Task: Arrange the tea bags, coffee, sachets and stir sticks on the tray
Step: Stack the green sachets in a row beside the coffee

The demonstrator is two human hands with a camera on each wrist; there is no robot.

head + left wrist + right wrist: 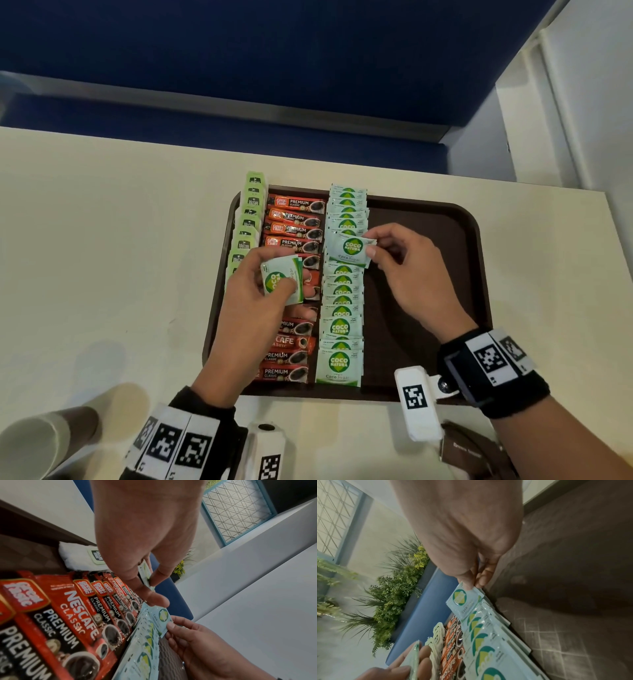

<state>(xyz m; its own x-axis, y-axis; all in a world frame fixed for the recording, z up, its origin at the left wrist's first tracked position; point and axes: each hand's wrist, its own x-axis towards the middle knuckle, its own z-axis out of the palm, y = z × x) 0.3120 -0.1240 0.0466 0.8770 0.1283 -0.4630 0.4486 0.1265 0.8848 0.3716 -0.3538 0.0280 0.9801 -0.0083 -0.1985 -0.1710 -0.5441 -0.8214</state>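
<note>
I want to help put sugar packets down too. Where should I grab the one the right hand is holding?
Pinch the sugar packet by its right edge, coming from the bare right side of the tray, as the right hand does. It is thin and flat, and other packets overlap its remaining sides.

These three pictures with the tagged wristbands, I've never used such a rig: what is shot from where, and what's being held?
No machine: a person's bare hands. The big picture comes from a head camera; the other two from wrist cameras looking along the fingers. On the brown tray lie rows of tea bags, coffee sticks and sugar sachets. The left hand holds a small stack of sachets; the right hand pinches a single sachet over the row.
</note>
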